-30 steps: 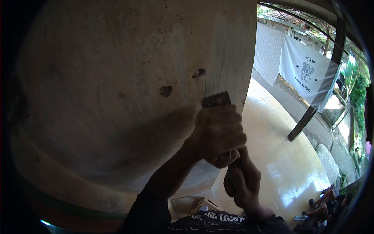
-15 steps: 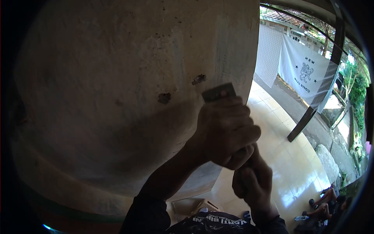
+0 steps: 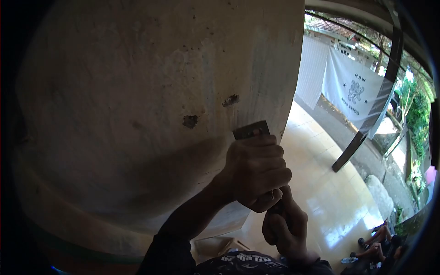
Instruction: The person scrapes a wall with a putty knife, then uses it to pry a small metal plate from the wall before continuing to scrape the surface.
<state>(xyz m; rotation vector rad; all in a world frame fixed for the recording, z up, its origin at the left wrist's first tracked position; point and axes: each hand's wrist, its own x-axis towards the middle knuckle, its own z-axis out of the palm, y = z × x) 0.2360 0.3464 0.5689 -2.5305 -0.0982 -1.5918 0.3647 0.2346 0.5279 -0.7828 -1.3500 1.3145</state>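
Observation:
A scraper (image 3: 250, 129) with a flat dark blade angles up toward the plastered wall (image 3: 114, 91). My left hand (image 3: 257, 167) is wrapped around it just under the blade, fingers closed. Lower down, my right hand (image 3: 286, 224) grips the handle end in a fist. Most of the handle is hidden by my hands. Above the blade the wall has two chipped hollows, one hole (image 3: 189, 121) to the left and another hole (image 3: 230, 100) nearer the blade. Pale scraped streaks run down the plaster around them.
The wall ends at a vertical edge right of my hands. Beyond lie a shiny tiled floor (image 3: 316, 183), a slanted post (image 3: 348, 151) and a white banner (image 3: 353, 87). People (image 3: 378, 247) sit at lower right near a plastic bottle (image 3: 349, 260). A beige crate-like object (image 3: 231, 245) stands below.
Both hands and the scraper have moved down along the wall and slightly left. The camera view has shifted a little too. Both grips stay closed on the tool.

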